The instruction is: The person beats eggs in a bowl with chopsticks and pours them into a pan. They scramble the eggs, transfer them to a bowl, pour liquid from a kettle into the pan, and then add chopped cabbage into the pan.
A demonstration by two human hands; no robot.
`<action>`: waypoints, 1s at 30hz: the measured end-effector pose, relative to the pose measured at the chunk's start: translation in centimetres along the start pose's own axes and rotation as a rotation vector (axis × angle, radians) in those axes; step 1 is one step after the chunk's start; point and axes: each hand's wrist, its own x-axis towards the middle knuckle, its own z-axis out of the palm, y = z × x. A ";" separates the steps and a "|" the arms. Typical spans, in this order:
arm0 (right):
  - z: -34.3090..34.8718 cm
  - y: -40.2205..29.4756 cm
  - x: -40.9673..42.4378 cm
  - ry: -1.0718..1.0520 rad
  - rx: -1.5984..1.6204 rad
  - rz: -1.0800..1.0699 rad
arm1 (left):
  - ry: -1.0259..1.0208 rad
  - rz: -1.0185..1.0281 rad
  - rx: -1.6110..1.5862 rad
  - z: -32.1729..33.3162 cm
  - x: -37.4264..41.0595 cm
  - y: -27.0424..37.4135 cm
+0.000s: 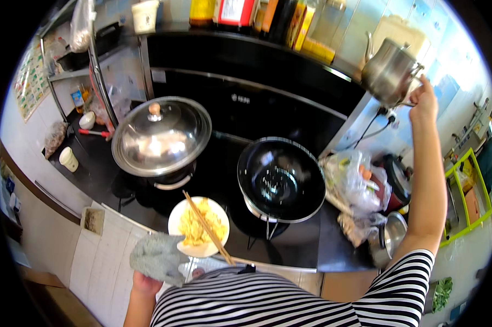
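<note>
At the lower left, my left hand (pixel 147 282) grips a grey-green cloth (pixel 158 256), beside the front edge of the black counter. My right hand (pixel 424 102) is raised at the upper right, on the handle side of a stainless steel kettle (pixel 389 73) whose spout points left. Below and between them, a black wok (pixel 280 180) sits on the right burner, its inside wet and shiny. To its left, a pan with a domed metal lid (pixel 164 135) stands on the other burner. A white plate (pixel 223 208) of scrambled egg (pixel 197 225) lies in front, wooden chopsticks (pixel 209 229) resting across it.
Bottles and boxes line the ledge (pixel 246 36) behind the cooktop. Right of the wok are plastic bags of food (pixel 362 184) and a metal pot (pixel 393 233). A paper cup (pixel 68 159) and a red-handled tool (pixel 94 133) are at left, near a metal rack (pixel 99 81).
</note>
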 end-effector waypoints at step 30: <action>-14.7 -0.6 -19.8 -0.105 -0.291 0.324 | -0.319 -0.136 -0.066 0.9 5.5 -0.8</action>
